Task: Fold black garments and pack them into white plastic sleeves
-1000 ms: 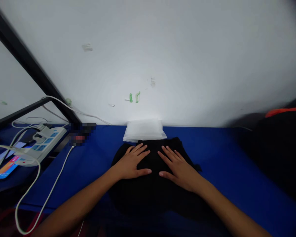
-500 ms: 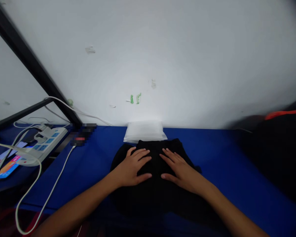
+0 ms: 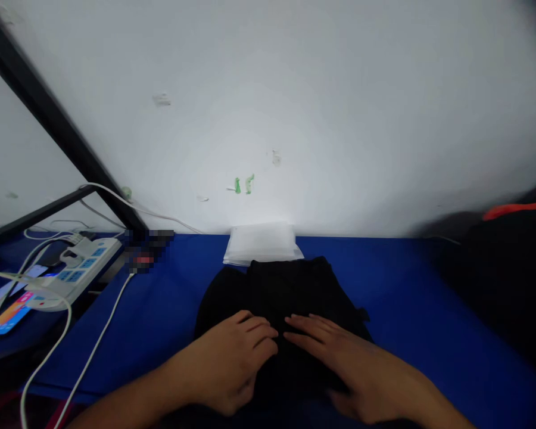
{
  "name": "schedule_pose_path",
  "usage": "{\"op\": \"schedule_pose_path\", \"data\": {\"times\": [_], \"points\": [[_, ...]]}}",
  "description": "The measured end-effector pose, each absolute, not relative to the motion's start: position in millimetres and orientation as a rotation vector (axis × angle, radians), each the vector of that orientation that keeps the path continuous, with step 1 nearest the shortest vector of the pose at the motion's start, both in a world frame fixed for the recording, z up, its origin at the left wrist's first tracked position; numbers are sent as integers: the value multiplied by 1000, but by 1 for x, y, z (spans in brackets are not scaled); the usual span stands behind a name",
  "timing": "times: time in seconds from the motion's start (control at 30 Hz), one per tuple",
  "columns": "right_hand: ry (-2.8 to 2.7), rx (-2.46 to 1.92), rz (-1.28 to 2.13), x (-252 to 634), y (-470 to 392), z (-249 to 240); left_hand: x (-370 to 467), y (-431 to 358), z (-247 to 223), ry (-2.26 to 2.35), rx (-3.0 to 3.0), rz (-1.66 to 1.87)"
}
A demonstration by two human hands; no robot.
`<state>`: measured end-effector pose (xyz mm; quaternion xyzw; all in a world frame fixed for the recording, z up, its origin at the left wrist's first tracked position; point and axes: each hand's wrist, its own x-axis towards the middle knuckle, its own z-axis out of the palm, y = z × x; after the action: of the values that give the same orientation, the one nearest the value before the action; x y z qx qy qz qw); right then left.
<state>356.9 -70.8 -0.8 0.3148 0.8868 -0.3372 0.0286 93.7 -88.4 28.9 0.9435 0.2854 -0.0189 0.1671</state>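
A black garment (image 3: 290, 283) lies folded in a low pile on the blue tabletop; its exact kind is too dark to make out. My left hand (image 3: 234, 357) rests on its near part, fingers slightly bent and pointing right, with the thumb low. From the other side, my right hand (image 3: 357, 363) lies on the cloth with its fingers stretched toward the left hand. A small gap separates the two sets of fingertips. Neither hand grips the fabric visibly. Just behind the garment, against the wall, sits a stack of white, sheet-like packets (image 3: 262, 243).
A white power strip (image 3: 83, 271) with plugs and cables stands at left, beside phones with lit screens (image 3: 13, 313). A white cable (image 3: 100, 339) hangs over the blue tabletop (image 3: 411, 298). A black metal frame (image 3: 49, 113) rises at left. A large dark object with a red edge (image 3: 518, 210) occupies the right.
Both hands have slid toward me over the black garment, from its far part to its near part. The left fingers are now more bent and closer together. The garment stays in place.
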Motion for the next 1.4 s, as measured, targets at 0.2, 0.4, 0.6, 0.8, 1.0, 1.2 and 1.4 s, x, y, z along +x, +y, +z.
{"op": "schedule_pose_path", "data": {"times": [0.2, 0.4, 0.6, 0.8, 1.0, 1.2, 1.4], "points": [[2646, 1146, -1125, 384, -66, 7, 87, -93, 42, 898, 2665, -101], [2885, 1415, -1006, 427, -63, 3, 67, -80, 40, 1139, 2578, 47], [2895, 1418, -1063, 429, -61, 4, 51, -67, 37, 1022, 2388, 124], [2924, 1704, -840, 413, -38, -12, 48, -42, 22, 1327, 2311, 184], [2892, 1865, -406, 408, -11, -50, 45, -23, 1, 1745, 2402, -7], [2933, 1838, -26, 405, 7, -47, 59, -14, 1, 1709, 2514, 256], [3055, 1623, 139, 391, 28, -45, 75, 10, -15, 1522, 2668, 296]]}}
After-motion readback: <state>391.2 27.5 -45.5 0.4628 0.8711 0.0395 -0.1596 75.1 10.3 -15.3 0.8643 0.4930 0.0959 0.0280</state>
